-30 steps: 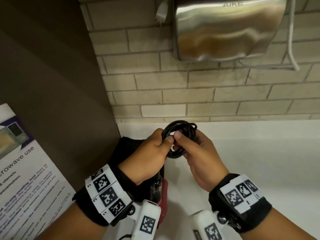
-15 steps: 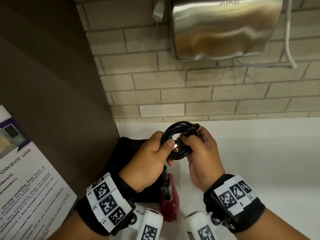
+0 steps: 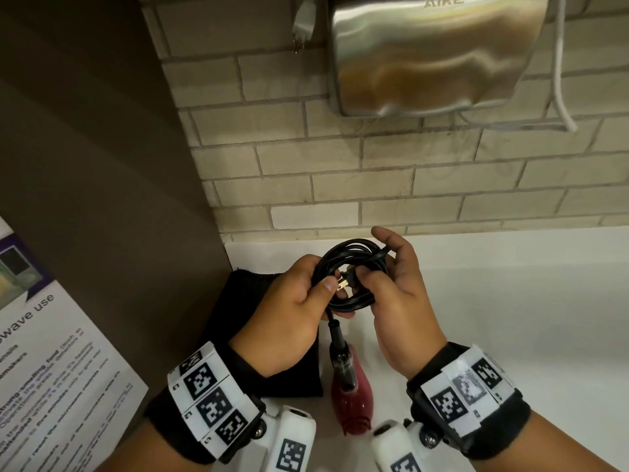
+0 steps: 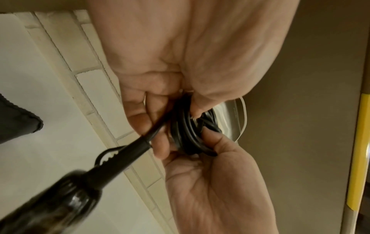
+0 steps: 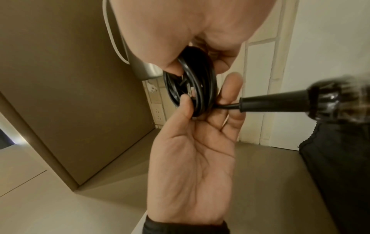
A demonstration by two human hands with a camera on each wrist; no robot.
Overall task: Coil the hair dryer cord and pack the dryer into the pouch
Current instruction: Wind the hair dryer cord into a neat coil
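Note:
The black cord (image 3: pixel 352 253) is wound into a small coil held above the white counter (image 3: pixel 510 301). My left hand (image 3: pixel 323 289) grips the coil's left side, thumb on top. My right hand (image 3: pixel 372 270) pinches the right side with its index finger raised. The plug (image 3: pixel 348 283) lies across the coil's middle, its brass prongs pointing at my left thumb. From the coil the red hair dryer (image 3: pixel 352 398) hangs by its black strain relief (image 4: pixel 122 156). Under my left wrist the black pouch (image 3: pixel 252 321) lies flat. The coil (image 5: pixel 200 88) shows edge-on in the right wrist view.
A steel hand dryer (image 3: pixel 429 52) is fixed to the brick wall (image 3: pixel 340 158) above, with a white plug (image 3: pixel 304 23) hanging beside it. A brown panel (image 3: pixel 102 165) closes off the left side. A printed notice (image 3: pixel 44 352) lies at lower left.
The plug now lies across the coil's middle with its prongs by my left thumb. My right index finger has lifted off the coil. The red dryer hangs further into view.

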